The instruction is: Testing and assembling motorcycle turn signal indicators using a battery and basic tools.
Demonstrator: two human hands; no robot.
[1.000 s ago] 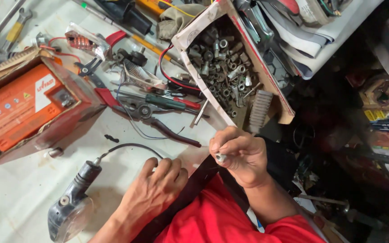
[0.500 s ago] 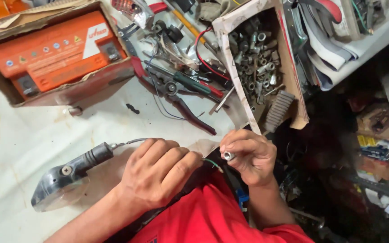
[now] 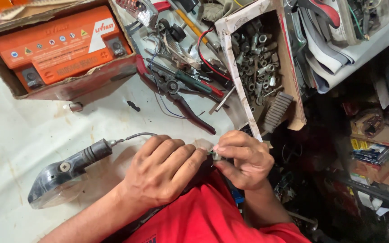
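Metal glints between the fingertips: right hand (image 3: pixel 241 159) pinches a small part (image 3: pixel 215 155), left hand (image 3: pixel 165 168) closes in on it too, just above the red shirt (image 3: pixel 212 213). Looks like fitting work; next calls for steady, fine alignment.

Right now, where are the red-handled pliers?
In the head view, the red-handled pliers lie on the white worktable, upper middle, between the orange battery in its cardboard box and the cardboard box of metal nuts and bolts.
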